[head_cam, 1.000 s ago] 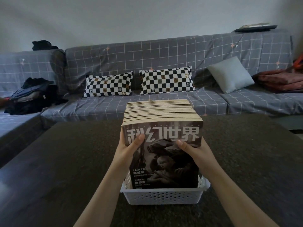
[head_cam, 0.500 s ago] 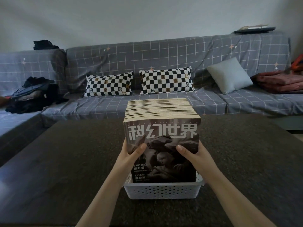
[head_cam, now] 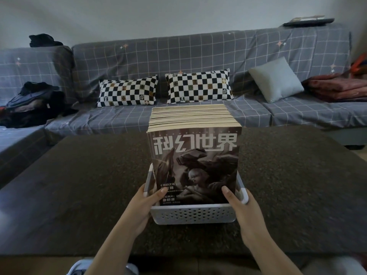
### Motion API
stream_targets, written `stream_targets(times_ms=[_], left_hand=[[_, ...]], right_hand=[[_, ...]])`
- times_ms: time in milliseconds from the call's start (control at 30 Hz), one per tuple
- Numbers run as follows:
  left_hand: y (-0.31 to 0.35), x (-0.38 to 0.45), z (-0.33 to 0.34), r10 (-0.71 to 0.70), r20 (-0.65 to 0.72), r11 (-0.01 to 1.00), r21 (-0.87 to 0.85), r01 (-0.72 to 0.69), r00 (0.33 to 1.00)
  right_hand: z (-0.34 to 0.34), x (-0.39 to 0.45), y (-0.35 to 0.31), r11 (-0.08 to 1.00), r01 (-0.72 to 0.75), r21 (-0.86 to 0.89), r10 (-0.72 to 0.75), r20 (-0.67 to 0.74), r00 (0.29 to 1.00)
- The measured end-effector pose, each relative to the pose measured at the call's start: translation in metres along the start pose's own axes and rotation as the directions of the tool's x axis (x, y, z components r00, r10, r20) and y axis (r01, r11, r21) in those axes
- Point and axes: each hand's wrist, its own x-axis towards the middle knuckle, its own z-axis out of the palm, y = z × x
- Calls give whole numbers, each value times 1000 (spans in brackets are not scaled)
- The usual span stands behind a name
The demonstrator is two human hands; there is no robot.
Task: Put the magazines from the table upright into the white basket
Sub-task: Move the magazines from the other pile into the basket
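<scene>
A thick row of magazines [head_cam: 195, 155] stands upright in the white perforated basket [head_cam: 193, 214] on the dark table [head_cam: 79, 185]. The front cover is dark with large white characters. My left hand [head_cam: 142, 205] grips the basket's near left corner, thumb over the rim against the front cover. My right hand [head_cam: 241, 207] grips the near right corner, its thumb likewise on the cover's lower edge. The fingers of both hands are hidden behind the basket's sides.
A grey checked sofa [head_cam: 198, 56] runs behind the table, with two checkered pillows [head_cam: 128, 90], a pale cushion [head_cam: 276, 79], dark clothes [head_cam: 31, 104] at the left and a reddish blanket [head_cam: 337, 86] at the right.
The magazines have sunk lower into the basket. Both hands have slid down from the middle of the front cover to the basket's near corners.
</scene>
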Motion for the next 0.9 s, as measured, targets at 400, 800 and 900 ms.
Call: stream_targets(times_ms=[400, 800, 900], left_hand=[[-13, 26, 46, 46, -15, 998, 51, -45, 999], [-33, 110, 218, 31, 111, 997, 72, -39, 993], [-40, 141, 268, 34, 101, 995, 92, -43, 994]], right_hand=[[-33, 25, -6, 997, 39, 69, -31, -123, 992], [-173, 124, -31, 980, 13, 198, 47, -299, 953], [-212, 161, -39, 971, 25, 239, 52, -312, 949]])
